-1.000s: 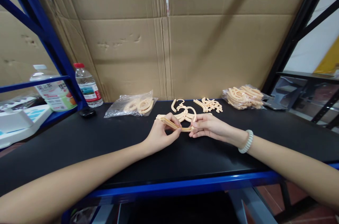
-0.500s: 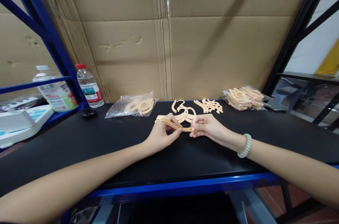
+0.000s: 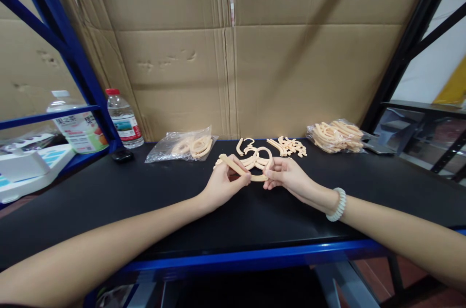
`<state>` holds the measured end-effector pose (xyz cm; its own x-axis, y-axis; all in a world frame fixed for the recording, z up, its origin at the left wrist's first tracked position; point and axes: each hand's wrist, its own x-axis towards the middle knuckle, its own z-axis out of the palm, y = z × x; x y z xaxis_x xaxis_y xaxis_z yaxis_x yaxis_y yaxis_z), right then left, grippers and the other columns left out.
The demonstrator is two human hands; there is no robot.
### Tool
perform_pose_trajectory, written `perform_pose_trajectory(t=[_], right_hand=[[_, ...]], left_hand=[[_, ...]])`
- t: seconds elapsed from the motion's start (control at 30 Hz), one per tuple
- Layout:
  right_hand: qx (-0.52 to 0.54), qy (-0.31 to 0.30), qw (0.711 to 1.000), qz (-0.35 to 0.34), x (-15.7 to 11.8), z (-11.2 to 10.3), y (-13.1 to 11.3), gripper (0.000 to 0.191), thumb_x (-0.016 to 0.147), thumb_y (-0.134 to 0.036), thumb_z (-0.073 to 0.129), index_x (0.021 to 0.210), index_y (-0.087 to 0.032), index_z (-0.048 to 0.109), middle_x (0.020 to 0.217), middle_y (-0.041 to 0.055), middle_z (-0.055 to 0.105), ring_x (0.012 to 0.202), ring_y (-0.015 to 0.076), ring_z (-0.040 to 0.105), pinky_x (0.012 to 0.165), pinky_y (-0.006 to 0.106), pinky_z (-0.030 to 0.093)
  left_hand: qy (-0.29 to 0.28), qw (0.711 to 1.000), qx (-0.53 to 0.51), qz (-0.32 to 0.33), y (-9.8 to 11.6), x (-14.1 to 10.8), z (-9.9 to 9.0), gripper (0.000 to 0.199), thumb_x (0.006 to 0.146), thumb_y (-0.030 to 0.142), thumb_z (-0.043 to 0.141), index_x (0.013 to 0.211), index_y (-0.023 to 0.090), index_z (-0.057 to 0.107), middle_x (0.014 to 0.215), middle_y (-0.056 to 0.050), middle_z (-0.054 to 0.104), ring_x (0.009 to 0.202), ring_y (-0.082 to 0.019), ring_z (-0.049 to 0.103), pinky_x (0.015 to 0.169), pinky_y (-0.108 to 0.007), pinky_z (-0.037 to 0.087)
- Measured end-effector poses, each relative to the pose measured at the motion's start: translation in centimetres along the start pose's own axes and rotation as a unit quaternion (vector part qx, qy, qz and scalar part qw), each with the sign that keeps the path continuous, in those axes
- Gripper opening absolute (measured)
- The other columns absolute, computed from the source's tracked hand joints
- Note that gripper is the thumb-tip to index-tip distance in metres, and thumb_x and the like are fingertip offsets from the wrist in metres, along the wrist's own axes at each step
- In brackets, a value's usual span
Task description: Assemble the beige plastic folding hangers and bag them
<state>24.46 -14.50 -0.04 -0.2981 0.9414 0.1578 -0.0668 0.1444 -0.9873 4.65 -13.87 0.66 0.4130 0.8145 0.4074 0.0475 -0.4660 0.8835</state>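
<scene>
Between my thumb and fingers, my left hand (image 3: 227,183) pinches a beige curved arm piece (image 3: 235,166), its flat end pointing up and left. My right hand (image 3: 287,174) closes on a beige hook piece (image 3: 268,154) at its lower right, where it meets the arm piece. Whether the two pieces are joined is hidden by my fingers. Just behind my hands, beige hanger parts (image 3: 251,160) lie on the black table. Farther back are a short curved piece with a small hook (image 3: 249,143) and a pile of small beige pieces (image 3: 291,146).
A clear bag of beige rings (image 3: 192,145) lies back left, and a fuller bag (image 3: 337,136) back right beside a phone (image 3: 380,146). A red-capped bottle (image 3: 125,121) and a black mouse (image 3: 122,154) stand left. Cardboard (image 3: 174,65) walls the back.
The held arm piece has turned slightly, showing its broad flat side, with its left end raised. Both hands keep their grip and have barely moved.
</scene>
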Motion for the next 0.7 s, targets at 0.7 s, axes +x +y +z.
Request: perform_pose_trajectory(t=[0.7], right_hand=[[-0.052, 0.001, 0.998, -0.026, 0.19, 0.39, -0.22, 0.029, 0.07, -0.04, 0.075, 0.07, -0.016, 0.059, 0.067, -0.0012, 0.055, 0.052, 0.0076, 0.048, 0.048, 0.022, 0.043]], left_hand=[[0.096, 0.985, -0.103, -0.095, 0.07, -0.06, 0.81, 0.034, 0.075, 0.025, 0.073, 0.096, 0.013, 0.05, 0.083, -0.002, 0.063, 0.071, -0.012, 0.066, 0.067, -0.026, 0.056]])
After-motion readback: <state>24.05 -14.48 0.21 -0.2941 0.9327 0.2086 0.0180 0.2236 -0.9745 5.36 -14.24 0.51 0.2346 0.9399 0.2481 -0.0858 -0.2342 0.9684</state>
